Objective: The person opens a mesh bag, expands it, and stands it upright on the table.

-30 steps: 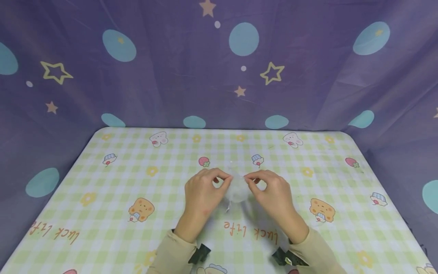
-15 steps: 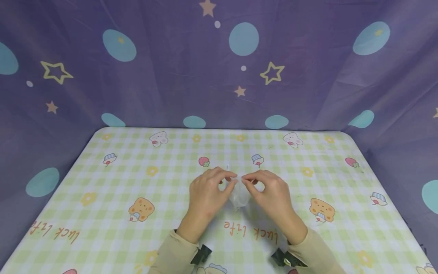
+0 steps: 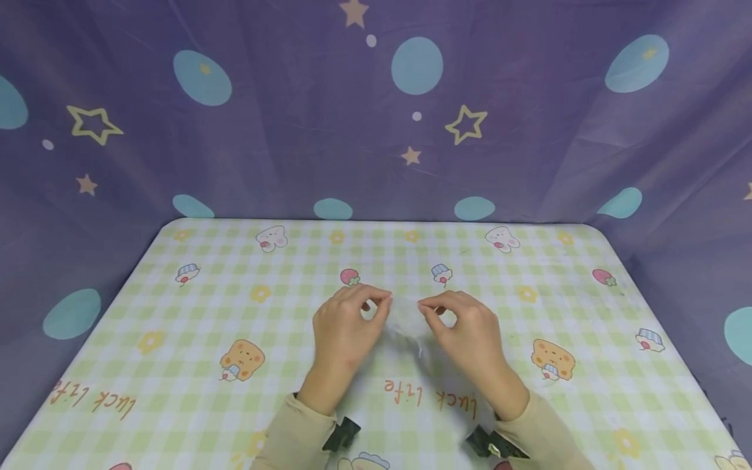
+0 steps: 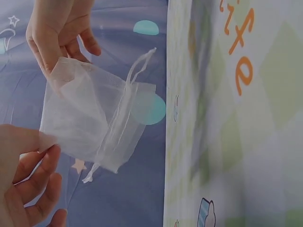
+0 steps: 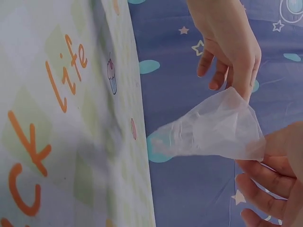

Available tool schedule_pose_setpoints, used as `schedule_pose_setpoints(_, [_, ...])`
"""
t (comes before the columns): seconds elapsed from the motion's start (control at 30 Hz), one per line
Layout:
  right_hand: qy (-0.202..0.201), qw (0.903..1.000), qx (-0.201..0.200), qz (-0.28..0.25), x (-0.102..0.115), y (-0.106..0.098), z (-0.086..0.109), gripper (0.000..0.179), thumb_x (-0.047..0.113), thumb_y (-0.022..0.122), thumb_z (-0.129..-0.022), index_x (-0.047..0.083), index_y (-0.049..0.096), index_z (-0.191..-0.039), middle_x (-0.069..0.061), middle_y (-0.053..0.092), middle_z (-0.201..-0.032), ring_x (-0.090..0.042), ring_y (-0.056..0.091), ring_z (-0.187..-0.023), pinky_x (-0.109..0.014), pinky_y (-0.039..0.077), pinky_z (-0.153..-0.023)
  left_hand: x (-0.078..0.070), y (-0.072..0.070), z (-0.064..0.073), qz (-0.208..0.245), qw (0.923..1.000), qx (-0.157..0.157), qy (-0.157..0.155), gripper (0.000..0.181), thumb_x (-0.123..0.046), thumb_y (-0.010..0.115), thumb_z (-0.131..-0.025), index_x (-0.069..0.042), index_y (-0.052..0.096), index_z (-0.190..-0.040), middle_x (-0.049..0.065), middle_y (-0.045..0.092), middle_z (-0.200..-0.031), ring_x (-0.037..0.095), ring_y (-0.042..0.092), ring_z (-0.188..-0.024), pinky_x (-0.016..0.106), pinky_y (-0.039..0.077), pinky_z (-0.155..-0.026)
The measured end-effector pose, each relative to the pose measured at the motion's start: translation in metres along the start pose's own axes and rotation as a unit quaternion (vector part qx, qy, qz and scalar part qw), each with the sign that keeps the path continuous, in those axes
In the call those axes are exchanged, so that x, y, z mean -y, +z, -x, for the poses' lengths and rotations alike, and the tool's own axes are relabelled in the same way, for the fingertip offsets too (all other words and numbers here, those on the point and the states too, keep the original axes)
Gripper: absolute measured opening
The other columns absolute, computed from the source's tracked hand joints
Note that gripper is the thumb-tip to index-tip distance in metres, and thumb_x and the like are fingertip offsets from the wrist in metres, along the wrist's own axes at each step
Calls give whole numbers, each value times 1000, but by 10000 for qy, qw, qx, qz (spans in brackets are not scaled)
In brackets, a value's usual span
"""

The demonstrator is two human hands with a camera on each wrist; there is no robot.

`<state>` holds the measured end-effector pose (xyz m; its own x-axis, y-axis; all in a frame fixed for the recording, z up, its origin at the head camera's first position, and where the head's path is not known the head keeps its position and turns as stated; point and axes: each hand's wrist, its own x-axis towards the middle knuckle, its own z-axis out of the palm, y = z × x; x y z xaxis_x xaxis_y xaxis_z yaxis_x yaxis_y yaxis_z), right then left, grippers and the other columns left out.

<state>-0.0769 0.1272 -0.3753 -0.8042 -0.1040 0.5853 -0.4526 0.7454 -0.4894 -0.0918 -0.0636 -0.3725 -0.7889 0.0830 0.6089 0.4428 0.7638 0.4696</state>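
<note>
A sheer white drawstring pouch point(image 4: 78, 111) hangs between both hands, above the table. My left hand point(image 3: 349, 329) pinches one of its corners between thumb and forefinger. The opposite corner is pinched the same way by my right hand point(image 3: 470, 333). The gathered drawstring point(image 4: 118, 116) end points down toward the tabletop, with string loops sticking out at both sides in the left wrist view. In the right wrist view the pouch point(image 5: 213, 130) narrows toward that lower end. A pale, folded-looking layer shows through the fabric.
A table point(image 3: 194, 313) with a green-and-white checked, cartoon-printed cover lies under the hands. Behind it hangs a purple curtain point(image 3: 282, 130) with stars and blue ovals. Dark wrist-camera mounts point(image 3: 342, 434) sit at both sleeves.
The hands came closer together half a second ago, and are now farther apart, the left one having moved left. The pouch is spread wider, its string end swung to the right.
</note>
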Motion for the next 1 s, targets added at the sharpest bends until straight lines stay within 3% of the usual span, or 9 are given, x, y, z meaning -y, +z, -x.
schedule_pose_setpoints(0.3, [10, 9999, -129, -45, -2, -1, -2, 15, 6, 86, -75, 17, 77, -81, 7, 69, -74, -11, 62, -65, -25, 43, -51, -3, 1, 1, -251, 9977, 603, -165, 10, -25, 84, -77, -26, 74, -79, -14, 69, -85, 7, 61, -71, 27, 47, -57])
schedule_pose_setpoints(0.53, [-43, 9999, -152, -59, -4, -1, -2, 17, 5, 86, -75, 17, 77, -82, 8, 69, -76, -8, 61, -66, -24, 41, -50, -7, 3, 3, -316, 9946, 971, 198, 25, -38, 85, -77, -28, 75, -97, -18, 65, -82, 4, 57, -70, 23, 44, -57])
schedule_pose_setpoints(0.63, [-105, 9998, -141, -96, -5, 0, -2, 17, 5, 86, -75, 17, 77, -84, 9, 69, -77, -7, 61, -68, -24, 43, -52, -7, 3, 4, -301, 9949, 940, 227, 16, -36, 81, -81, -27, 77, -94, -19, 65, -78, 4, 57, -67, 23, 43, -56])
schedule_pose_setpoints(0.77, [-161, 9998, -108, -90, -6, 0, -2, 16, 8, 86, -76, 15, 78, -88, 7, 70, -78, -8, 62, -69, -26, 46, -55, -6, 3, 3, -265, 9973, 659, 169, 5, -29, 77, -85, -25, 78, -85, -16, 67, -75, 7, 58, -66, 25, 45, -55])
schedule_pose_setpoints(0.9, [-108, 9999, -39, -5, -6, 0, -2, 14, 11, 86, -77, 15, 78, -88, 7, 71, -80, -8, 63, -69, -27, 47, -56, -5, 1, 2, -244, 9989, 398, 51, 5, -28, 80, -83, -25, 78, -80, -15, 66, -73, 7, 57, -64, 25, 44, -54])
schedule_pose_setpoints(1.0, [-28, 10000, 7, 43, -6, 0, -1, 12, 12, 86, -77, 16, 78, -84, 8, 71, -79, -8, 63, -70, -28, 49, -58, -4, 0, 1, -236, 9989, 402, -6, 5, -26, 81, -81, -25, 78, -77, -15, 64, -73, 7, 55, -64, 25, 44, -53])
